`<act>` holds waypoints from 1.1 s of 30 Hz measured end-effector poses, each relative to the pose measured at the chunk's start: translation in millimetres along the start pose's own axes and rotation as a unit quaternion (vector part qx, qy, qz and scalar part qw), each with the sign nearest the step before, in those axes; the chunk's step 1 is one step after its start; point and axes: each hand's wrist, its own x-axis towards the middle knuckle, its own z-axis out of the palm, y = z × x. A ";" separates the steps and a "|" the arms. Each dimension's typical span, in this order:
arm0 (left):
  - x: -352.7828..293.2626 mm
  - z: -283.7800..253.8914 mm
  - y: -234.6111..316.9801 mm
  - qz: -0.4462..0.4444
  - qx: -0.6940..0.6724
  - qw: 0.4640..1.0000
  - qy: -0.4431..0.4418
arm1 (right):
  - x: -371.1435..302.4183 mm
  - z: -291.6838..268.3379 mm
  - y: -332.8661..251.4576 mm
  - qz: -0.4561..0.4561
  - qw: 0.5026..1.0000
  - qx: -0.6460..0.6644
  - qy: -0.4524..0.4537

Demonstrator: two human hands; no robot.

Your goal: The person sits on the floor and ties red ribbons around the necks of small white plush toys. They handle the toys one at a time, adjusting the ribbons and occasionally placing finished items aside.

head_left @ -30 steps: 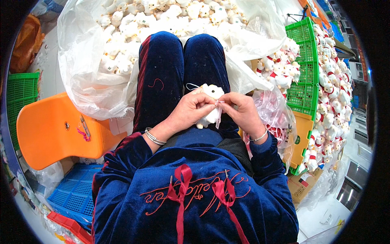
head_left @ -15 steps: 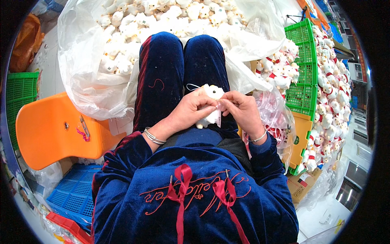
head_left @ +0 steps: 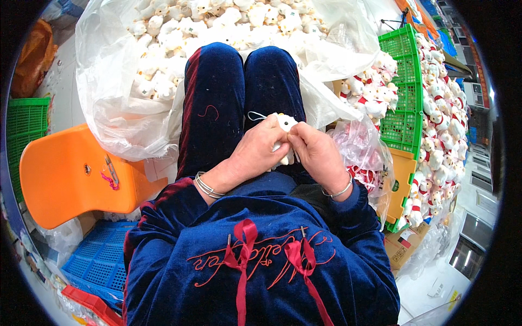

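A small white plush toy [head_left: 286, 121] with a dark eye and a white hanging loop rests in my lap, largely covered by my hands. My left hand [head_left: 260, 145] is closed around its left side, the loop sticking out beyond the fingers. From the right, my right hand [head_left: 316, 148] pinches at the toy's front, its fingertips meeting those of the left. What lies between the fingertips is hidden.
Beyond my knees lies a clear plastic sack [head_left: 109, 81] full of white plush toys [head_left: 217, 27]. An orange chair [head_left: 65, 174] holding small snips [head_left: 112, 171] stands left, above a blue crate [head_left: 103, 255]. On the right, a green crate [head_left: 402, 92] adjoins toys with red scarves [head_left: 440, 130].
My right hand has moved left and turned inward over the toy, and the left hand has closed further across it. The pinkish tag that hung below the fingers is now covered.
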 end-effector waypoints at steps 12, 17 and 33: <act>5.2 -5.5 -3.8 -0.016 -0.096 0.995 -0.020 | -2.9 3.2 42.4 -0.039 0.979 0.198 -0.034; 5.7 -6.6 -6.5 -0.012 -0.097 0.995 -0.031 | 0.9 -7.6 39.5 -0.027 0.978 0.192 -0.075; 4.9 -9.8 -9.7 -0.033 -0.117 0.992 -0.043 | -2.6 4.5 29.9 -0.076 0.996 0.035 -0.001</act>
